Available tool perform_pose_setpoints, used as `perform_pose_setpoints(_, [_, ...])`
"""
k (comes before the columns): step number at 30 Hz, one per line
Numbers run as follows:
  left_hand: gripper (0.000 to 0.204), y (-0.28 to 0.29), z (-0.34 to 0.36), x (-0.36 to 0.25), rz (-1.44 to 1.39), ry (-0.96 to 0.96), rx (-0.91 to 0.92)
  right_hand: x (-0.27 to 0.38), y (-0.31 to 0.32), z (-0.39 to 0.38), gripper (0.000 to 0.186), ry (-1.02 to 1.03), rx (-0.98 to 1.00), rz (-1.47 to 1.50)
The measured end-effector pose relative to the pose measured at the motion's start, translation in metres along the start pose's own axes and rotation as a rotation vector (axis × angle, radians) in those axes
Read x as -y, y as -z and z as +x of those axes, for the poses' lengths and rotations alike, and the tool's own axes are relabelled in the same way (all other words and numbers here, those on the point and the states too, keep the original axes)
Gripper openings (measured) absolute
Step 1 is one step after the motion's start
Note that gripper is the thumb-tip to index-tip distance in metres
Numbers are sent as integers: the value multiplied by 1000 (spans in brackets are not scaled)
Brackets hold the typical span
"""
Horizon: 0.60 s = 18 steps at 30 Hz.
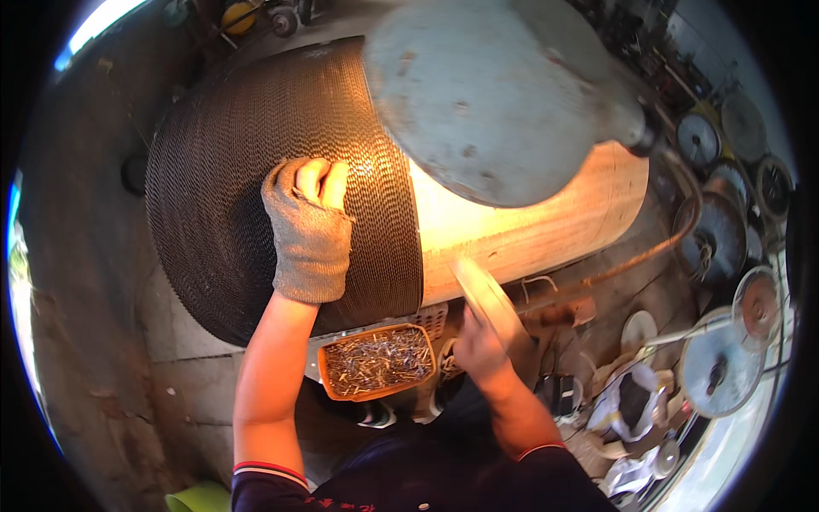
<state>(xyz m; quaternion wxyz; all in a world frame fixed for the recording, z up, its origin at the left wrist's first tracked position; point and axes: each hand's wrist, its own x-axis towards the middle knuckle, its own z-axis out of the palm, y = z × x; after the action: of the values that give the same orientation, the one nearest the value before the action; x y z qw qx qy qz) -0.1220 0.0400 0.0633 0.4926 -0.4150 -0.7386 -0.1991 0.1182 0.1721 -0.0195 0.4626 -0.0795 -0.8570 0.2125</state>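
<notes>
A large drum lies before me, its left part wrapped in dense dark rows of ridges [230,171] and its right part bare pale wood [529,222]. My left hand [311,226], in a grey-brown glove with bare fingertips, rests closed on the dark rows. Its fingers are curled together; whatever they pinch is too small to make out. My right hand [482,346], bare and smeared by motion, grips a pale wood-coloured tool [486,294] near the drum's lower edge. Below, between my arms, sits an orange tray [367,396] full of small metal pins or nails [375,360].
A big grey round lamp shade [486,102] hangs over the drum's right part, lighting it. Several discs and wheels [717,239] stand along the right side. A white sack [631,401] lies at lower right, and a green container [198,497] at lower left.
</notes>
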Motion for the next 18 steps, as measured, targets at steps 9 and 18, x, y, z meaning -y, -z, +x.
perform_pose_setpoints(9, [51,17,-12,-43,-488,173,55,1,5,-46,22,-575,190,90])
perform_pose_setpoints(18, [72,13,-56,-94,-621,184,174,1,12,-42,25,-569,203,137])
